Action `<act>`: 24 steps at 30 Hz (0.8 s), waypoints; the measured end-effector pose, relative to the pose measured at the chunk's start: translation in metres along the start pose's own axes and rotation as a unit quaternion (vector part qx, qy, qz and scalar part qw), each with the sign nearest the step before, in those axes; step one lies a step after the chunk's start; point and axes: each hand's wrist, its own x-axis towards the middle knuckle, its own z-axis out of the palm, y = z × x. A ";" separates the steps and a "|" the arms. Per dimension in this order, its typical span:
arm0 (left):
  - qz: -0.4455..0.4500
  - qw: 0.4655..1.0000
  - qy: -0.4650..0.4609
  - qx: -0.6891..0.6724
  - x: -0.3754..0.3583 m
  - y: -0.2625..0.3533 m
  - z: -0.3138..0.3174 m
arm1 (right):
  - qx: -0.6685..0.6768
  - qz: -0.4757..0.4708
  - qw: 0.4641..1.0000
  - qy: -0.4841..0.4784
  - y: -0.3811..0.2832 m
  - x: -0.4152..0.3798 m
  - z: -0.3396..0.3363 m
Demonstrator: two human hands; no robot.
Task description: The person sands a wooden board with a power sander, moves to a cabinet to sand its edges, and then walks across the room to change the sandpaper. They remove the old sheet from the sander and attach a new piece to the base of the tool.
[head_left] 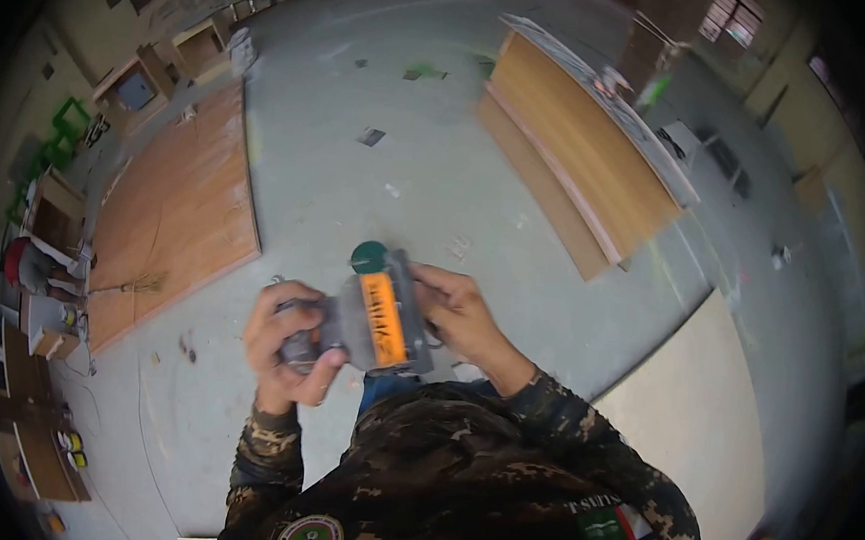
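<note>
- Camouflage jacket (499, 465) fills the lower centre, cut by the frame.
- Grey power tool (351, 317) is at the middle, with orange label (383, 317), blurred letters, dark green knob (368, 257).
- Left hand (274, 354) wraps its handle; right hand (471, 320) is at its right side, fingertips partly hidden; whether it grips, I cannot tell.

One head-height view; forward and down; power tool (382, 317) near
</note>
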 end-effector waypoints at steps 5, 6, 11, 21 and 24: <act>-0.061 0.991 -0.048 -0.111 0.032 -0.040 0.070 | 0.090 0.015 0.994 0.055 0.001 0.012 -0.084; -0.065 0.993 -0.037 -0.093 0.041 -0.052 0.084 | 0.114 0.014 0.992 0.044 0.002 0.023 -0.096; -0.061 0.979 -0.058 -0.185 0.075 -0.124 0.139 | 0.154 0.024 0.988 -0.001 0.004 0.099 -0.155; -0.121 0.989 0.033 -0.079 0.137 -0.222 0.151 | 0.141 0.095 0.984 -0.057 -0.021 0.294 -0.189; -0.164 0.973 0.152 0.056 0.159 -0.284 0.151 | 0.241 0.066 0.968 -0.014 -0.037 0.385 -0.216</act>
